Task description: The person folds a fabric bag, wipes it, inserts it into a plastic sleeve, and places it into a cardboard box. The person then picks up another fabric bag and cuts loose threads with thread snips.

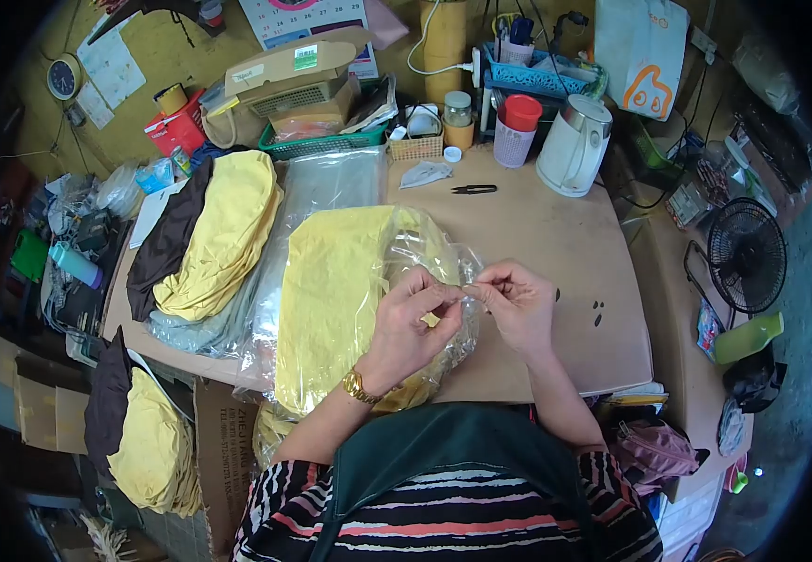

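Note:
A folded yellow cloth piece (331,290) lies in a clear plastic bag (467,345) on the table in front of me. Over the bag's crumpled right end, my left hand (413,323) is closed in a pinch, thumb against forefinger. My right hand (516,304) pinches too, its fingertips meeting those of the left. Whatever thin bit sits between the fingertips is too small to make out. Beneath both hands the loose plastic spreads, partly covered by them. A gold watch (357,386) circles my left wrist.
Stacked yellow and dark cloth pieces (219,234) rest at left, beside flat clear bags (331,178). Black thread snips (474,189) lie behind my hands. A white kettle (575,145) and red-lidded jar (516,131) stand at the back. A black fan (746,253) is at right.

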{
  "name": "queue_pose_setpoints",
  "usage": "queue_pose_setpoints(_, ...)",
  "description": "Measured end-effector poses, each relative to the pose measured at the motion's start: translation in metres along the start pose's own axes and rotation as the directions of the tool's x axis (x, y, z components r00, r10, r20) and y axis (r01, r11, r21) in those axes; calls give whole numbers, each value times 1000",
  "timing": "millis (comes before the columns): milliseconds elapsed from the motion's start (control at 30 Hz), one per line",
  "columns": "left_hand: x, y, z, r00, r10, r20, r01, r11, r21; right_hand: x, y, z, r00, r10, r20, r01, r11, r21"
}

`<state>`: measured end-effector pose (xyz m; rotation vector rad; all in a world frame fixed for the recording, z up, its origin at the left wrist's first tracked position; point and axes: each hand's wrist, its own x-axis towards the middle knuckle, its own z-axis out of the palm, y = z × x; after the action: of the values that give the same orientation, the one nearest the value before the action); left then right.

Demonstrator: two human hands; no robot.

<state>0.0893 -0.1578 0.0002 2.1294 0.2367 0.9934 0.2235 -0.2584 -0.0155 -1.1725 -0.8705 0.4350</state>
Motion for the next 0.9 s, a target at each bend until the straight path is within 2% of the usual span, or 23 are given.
queue_pose_setpoints(33, -1, -1, 1, 1000, -3, 0, 3, 1000, 1, -3, -1, 0, 1000, -1, -2, 1, 994, -112)
queue_pose_setpoints(67, -2, -3, 3, 999, -45, -17, 44, 998, -49, -5, -5, 0, 1000, 2, -1, -2, 994, -112)
queue_pose_setpoints(133, -1, -4, 2, 996, -85, -32, 81, 992, -99, -8, -15, -2, 979, -131, 159, 180, 916, -357)
queue_pose_setpoints(267, 3, 3, 0, 1000, -22, -4, 22, 996, -82, -8, -9, -5, 963, -224, 150, 265, 888, -375)
queue_pose_setpoints(333, 2, 3, 3, 1000, 8, 5, -7, 997, -70, -7, -6, -8, 953, -257, 158, 302, 820, -487)
queue_pose_setpoints(367, 1, -2, 6, 999, 42, -6, -42, 999, -8, -8, -9, -9, 954, -257, 156, 301, 820, -487)
queue_pose_setpoints(433, -2, -15, 11, 997, 75, -17, -74, 996, 57, -8, -15, -13, 977, -85, 197, 166, 881, -443)
queue_pose_setpoints(467, -2, -22, 11, 992, 125, -8, -124, 988, 88, -6, -12, -17, 977, -84, 197, 165, 882, -442)
queue_pose_setpoints(500, -3, -26, 11, 985, 173, 2, -172, 978, 118, -2, -6, -22, 936, 174, 306, -97, 963, -252)
queue_pose_setpoints(533, -3, -27, 12, 985, 170, 6, -170, 978, 118, 0, 1, -27, 808, 379, 451, -384, 919, -85)
queue_pose_setpoints(567, 0, -23, 13, 981, 190, -32, -187, 979, 74, 0, 7, -30, 809, 381, 447, -387, 918, -82)
queue_pose_setpoints(633, 5, -11, 10, 973, 217, -72, -216, 976, 29, 5, 14, -37, 789, 420, 448, -559, 794, 238)
queue_pose_setpoints(733, -1, -4, 4, 975, 221, -5, -220, 974, 47, 6, 8, -36, 775, 440, 454, -585, 770, 254)
queue_pose_setpoints(800, -2, -18, 11, 936, 351, -31, -346, 933, 99, 6, 2, -31, 774, 448, 448, -596, 754, 277)
queue_pose_setpoints(867, -2, -19, 11, 923, 382, -44, -375, 920, 114, 7, -3, -29, 779, 447, 440, -598, 741, 305)
queue_pose_setpoints(900, -1, -19, 11, 910, 411, -57, -402, 907, 124, 7, -6, -29, 805, 447, 391, -557, 796, 237)
